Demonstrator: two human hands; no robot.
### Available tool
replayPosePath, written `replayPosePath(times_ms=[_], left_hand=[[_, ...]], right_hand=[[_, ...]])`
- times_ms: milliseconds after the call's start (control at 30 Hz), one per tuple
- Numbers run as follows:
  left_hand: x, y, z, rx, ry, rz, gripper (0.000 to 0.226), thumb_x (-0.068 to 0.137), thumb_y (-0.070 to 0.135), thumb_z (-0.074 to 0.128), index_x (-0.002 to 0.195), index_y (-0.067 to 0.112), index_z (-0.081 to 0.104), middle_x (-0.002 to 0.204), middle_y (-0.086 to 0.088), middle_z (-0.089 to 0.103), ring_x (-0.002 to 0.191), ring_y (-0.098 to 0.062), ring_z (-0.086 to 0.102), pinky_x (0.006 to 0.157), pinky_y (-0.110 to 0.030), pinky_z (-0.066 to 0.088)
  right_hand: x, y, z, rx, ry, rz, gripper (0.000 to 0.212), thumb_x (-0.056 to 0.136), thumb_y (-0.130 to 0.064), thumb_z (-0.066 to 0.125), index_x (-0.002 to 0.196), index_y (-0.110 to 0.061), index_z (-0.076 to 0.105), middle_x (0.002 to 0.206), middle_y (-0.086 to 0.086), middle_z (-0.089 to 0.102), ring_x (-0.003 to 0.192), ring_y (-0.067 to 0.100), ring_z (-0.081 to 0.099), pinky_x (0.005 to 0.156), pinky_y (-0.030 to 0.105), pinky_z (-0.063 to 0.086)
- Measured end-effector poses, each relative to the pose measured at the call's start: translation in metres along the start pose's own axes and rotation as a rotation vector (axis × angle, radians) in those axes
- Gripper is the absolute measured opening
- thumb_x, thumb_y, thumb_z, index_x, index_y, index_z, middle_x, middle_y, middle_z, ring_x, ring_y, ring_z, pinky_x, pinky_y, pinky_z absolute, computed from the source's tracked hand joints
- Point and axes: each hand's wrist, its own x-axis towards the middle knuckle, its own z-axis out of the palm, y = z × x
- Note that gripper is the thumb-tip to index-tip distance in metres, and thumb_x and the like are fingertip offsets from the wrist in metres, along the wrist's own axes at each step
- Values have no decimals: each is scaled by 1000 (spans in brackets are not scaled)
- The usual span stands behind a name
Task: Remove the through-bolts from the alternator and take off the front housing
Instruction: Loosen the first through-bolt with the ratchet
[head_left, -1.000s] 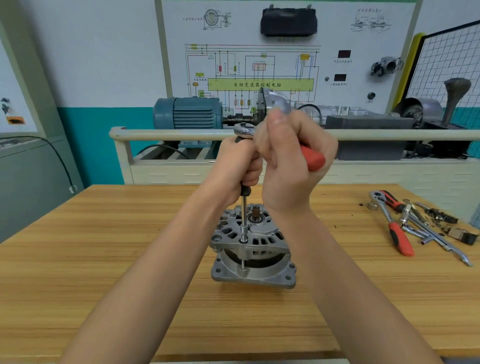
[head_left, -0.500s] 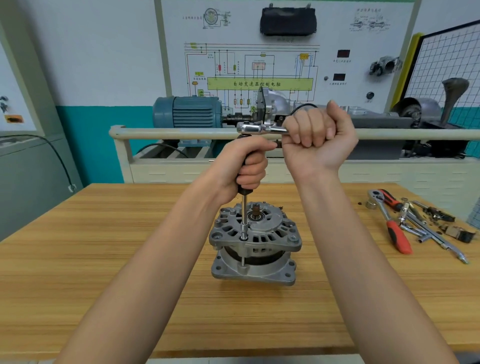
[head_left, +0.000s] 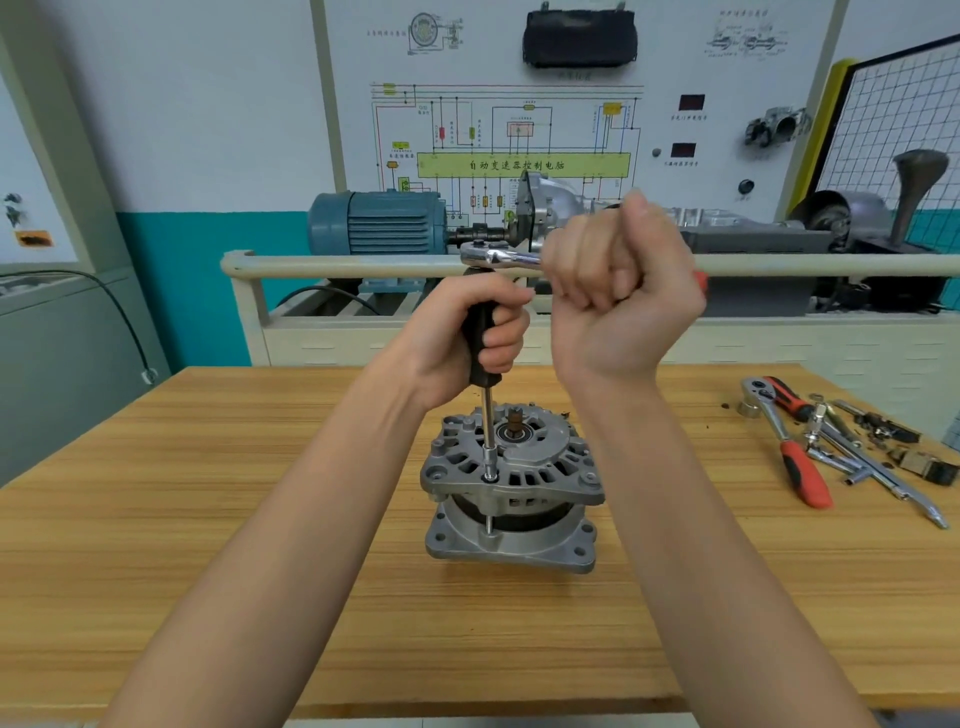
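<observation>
A grey metal alternator stands shaft-up on the wooden table. Its finned front housing faces up. A long socket extension stands upright on a through-bolt at the housing's left rim. My left hand grips the extension's black handle. A chrome ratchet sits on top of the handle, its red grip mostly hidden. My right hand grips that ratchet handle, fist to the right of the ratchet head.
Another red-handled ratchet, extensions and small loose parts lie on the table at the right. Behind the table runs a cream rail with a blue motor and a training board.
My right hand swung the ratchet handle from pointing toward me out to the right, then drew back slightly. My left hand kept hold of the black handle. The alternator stayed put.
</observation>
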Motion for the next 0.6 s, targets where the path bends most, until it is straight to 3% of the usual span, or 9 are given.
replayPosePath(times_ms=[133, 267, 400, 500, 533, 600], left_hand=[[-1, 1, -2, -34, -65, -9, 30, 77, 20, 54, 48, 18, 46, 46, 1, 39, 41, -14, 33, 42, -21, 33], [2, -2, 3, -67, -130, -58, 39, 80, 24, 51, 44, 20, 37, 37, 7, 27, 32, -7, 22, 34, -19, 20], [4, -4, -1, -104, -122, -57, 41, 80, 22, 47, 41, 21, 35, 34, 9, 25, 30, -6, 20, 33, -18, 15], [4, -5, 0, -88, -30, -48, 35, 72, 21, 47, 40, 23, 34, 36, 9, 22, 30, -6, 18, 32, -17, 15], [5, -5, 2, -66, 39, -32, 30, 70, 21, 47, 43, 23, 34, 42, 7, 20, 36, -9, 16, 37, -18, 15], [5, -4, 9, -8, 146, 39, 23, 72, 24, 46, 60, 22, 27, 69, -7, 10, 63, -22, 6, 60, -30, 6]], right_hand=[[19, -3, -24, 430, 187, 307, 52, 84, -12, 38, 33, -16, 34, 31, -4, 24, 38, 13, 10, 40, 22, 19], [22, -1, -28, 576, 260, 349, 49, 82, -13, 40, 34, -15, 32, 31, -3, 23, 39, 12, 8, 39, 21, 16], [10, -3, -15, 362, 153, 225, 52, 85, -9, 38, 33, -17, 34, 31, -4, 25, 37, 13, 12, 39, 22, 21], [-5, 2, 4, 15, -16, -27, 49, 86, -1, 40, 41, -21, 31, 36, -5, 30, 36, 10, 22, 45, 26, 20], [-11, 6, 11, -118, -43, -124, 46, 84, -1, 44, 45, -20, 30, 41, -7, 33, 39, 9, 25, 47, 26, 20], [-21, 11, 23, -321, -84, -260, 34, 82, -6, 49, 54, -23, 40, 50, -7, 38, 43, 10, 29, 48, 28, 21]])
